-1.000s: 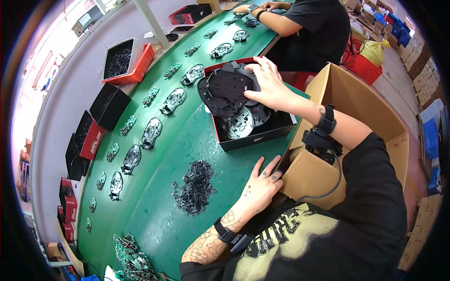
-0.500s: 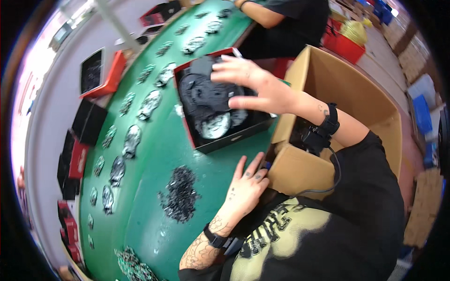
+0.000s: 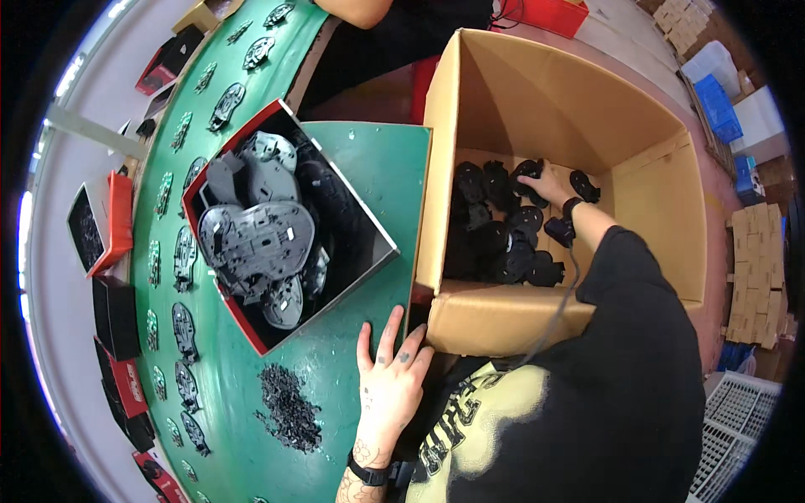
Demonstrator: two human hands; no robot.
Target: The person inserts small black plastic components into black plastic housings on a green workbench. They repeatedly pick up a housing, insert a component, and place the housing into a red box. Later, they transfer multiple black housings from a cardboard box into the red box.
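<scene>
My right hand (image 3: 549,186) reaches deep into a large cardboard box (image 3: 641,197). Its fingers are closed on a black plastic shell (image 3: 528,173) among several similar dark rounded parts (image 3: 490,239) at the bottom. Whether the shell is lifted off the others I cannot tell. Fingers spread, my left hand (image 3: 391,386) rests flat at the green table's edge beside the box and holds nothing. Beyond it stands a red-and-black open carton (image 3: 352,251), piled with dark grey plastic shells (image 3: 256,239).
Small black pieces (image 3: 288,408) lie heaped on the green table (image 3: 356,159). Rows of black shells (image 3: 184,331) and green circuit boards (image 3: 153,262) run along its left side. An orange-red bin (image 3: 120,222) stands beyond. At the top, another person's arm (image 3: 356,10) shows.
My right hand has moved from above the red-and-black carton down into the cardboard box and closed on a shell. My left hand remains at the table edge. The view has swung right.
</scene>
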